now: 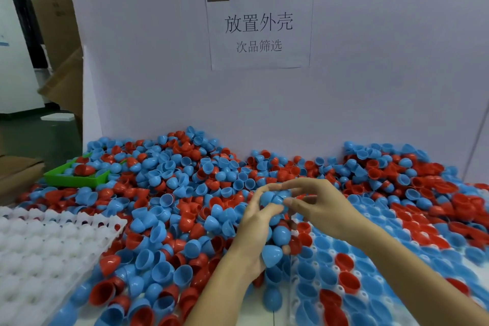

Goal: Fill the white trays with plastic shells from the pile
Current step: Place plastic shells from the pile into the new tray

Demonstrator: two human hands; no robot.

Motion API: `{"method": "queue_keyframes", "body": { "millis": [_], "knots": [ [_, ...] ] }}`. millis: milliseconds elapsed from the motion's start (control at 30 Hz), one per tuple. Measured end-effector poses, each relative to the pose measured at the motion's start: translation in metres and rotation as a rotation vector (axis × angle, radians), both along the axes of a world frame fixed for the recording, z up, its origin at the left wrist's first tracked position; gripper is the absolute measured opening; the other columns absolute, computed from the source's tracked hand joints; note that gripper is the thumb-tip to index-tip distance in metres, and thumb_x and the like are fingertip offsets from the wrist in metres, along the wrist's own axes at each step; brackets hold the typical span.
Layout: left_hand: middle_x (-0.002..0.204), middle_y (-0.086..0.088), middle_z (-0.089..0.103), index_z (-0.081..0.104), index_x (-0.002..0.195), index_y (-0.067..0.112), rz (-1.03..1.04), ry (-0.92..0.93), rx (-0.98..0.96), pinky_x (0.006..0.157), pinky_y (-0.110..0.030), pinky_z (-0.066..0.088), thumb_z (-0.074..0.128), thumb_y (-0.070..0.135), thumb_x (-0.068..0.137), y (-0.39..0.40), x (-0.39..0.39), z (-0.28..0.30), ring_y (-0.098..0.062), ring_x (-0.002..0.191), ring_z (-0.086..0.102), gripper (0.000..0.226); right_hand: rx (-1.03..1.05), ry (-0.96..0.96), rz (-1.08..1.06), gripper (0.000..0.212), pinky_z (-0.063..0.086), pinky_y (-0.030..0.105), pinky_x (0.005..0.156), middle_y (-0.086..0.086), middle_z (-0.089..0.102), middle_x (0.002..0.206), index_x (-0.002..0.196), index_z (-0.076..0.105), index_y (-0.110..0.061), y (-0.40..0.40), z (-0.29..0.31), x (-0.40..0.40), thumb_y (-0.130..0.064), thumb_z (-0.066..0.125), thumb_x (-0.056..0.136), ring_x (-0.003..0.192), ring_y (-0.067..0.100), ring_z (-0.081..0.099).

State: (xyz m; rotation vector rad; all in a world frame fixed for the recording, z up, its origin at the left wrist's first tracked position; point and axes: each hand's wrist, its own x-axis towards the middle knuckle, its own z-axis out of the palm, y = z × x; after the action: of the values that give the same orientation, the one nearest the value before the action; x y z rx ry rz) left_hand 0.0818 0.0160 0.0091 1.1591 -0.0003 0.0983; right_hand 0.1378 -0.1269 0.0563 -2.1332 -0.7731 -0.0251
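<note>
A big pile of blue and red plastic shells [172, 193] covers the table. My left hand [254, 222] is curled around several blue shells [275, 243], stacked from palm to fingertips. My right hand [317, 206] meets it from the right and pinches the top blue shell [270, 197] of that stack. A white tray [39, 243] with bare cups lies at the left. A second white tray [315, 249] at the lower right holds blue and red shells in its cups, partly under my arms.
A green bin [76, 178] with a few shells sits at the back left of the pile. A white wall with a paper sign [259, 26] stands behind the table. Cardboard boxes [63, 87] stand at the far left.
</note>
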Motion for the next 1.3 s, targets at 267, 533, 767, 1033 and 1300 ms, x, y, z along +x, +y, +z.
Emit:
{"method": "queue_keyframes", "body": {
  "millis": [267,533,767,1033,1300],
  "knots": [
    [0.115,-0.016,0.072,0.071,0.11,0.023,0.088,0.083,-0.11,0.044,-0.029,0.049,0.068,0.029,0.094,0.0,0.009,-0.006,-0.024,0.072,0.071,0.017,0.177,0.135,-0.016,0.01,0.053,0.017,0.066,-0.01,0.076,0.088,0.102,0.065,-0.028,0.002,-0.004,0.0,-0.026,0.068,0.093,0.081,0.006,0.074],
    [0.113,-0.01,0.074,0.07,0.115,0.024,0.138,0.087,-0.021,0.072,-0.039,0.057,0.072,0.029,0.092,0.001,0.012,-0.012,-0.029,0.097,0.067,0.024,0.191,0.143,-0.14,0.016,0.052,0.014,0.066,-0.017,0.075,0.083,0.09,0.073,-0.029,0.005,-0.007,-0.006,-0.032,0.06,0.098,0.079,-0.002,0.069],
    [0.115,-0.012,0.073,0.076,0.105,0.031,0.141,0.071,0.036,0.097,-0.055,0.048,0.075,0.023,0.089,-0.001,0.012,-0.012,-0.032,0.106,0.066,0.018,0.096,0.008,-0.201,0.021,0.04,0.013,0.039,-0.008,0.073,0.065,0.096,0.046,-0.033,0.008,-0.009,-0.008,-0.018,0.061,0.094,0.046,0.006,0.063],
    [0.111,-0.01,0.074,0.078,0.096,0.037,0.124,0.047,0.084,0.072,-0.038,0.054,0.075,0.02,0.089,-0.001,0.01,-0.012,-0.024,0.092,0.068,0.019,0.001,-0.109,-0.159,0.033,0.052,0.034,0.045,0.012,0.072,0.066,0.1,0.053,-0.044,0.006,-0.01,-0.006,-0.011,0.055,0.096,0.051,0.031,0.064],
    [0.1,-0.015,0.074,0.065,0.113,0.019,0.143,0.021,0.117,0.057,-0.034,0.052,0.08,0.017,0.084,-0.003,0.013,-0.017,-0.021,0.075,0.068,0.032,-0.015,-0.004,-0.259,0.018,0.063,0.039,0.065,0.004,0.075,0.073,0.102,0.063,-0.027,-0.015,-0.003,-0.002,-0.011,0.061,0.095,0.066,0.012,0.073]
  ]
}}
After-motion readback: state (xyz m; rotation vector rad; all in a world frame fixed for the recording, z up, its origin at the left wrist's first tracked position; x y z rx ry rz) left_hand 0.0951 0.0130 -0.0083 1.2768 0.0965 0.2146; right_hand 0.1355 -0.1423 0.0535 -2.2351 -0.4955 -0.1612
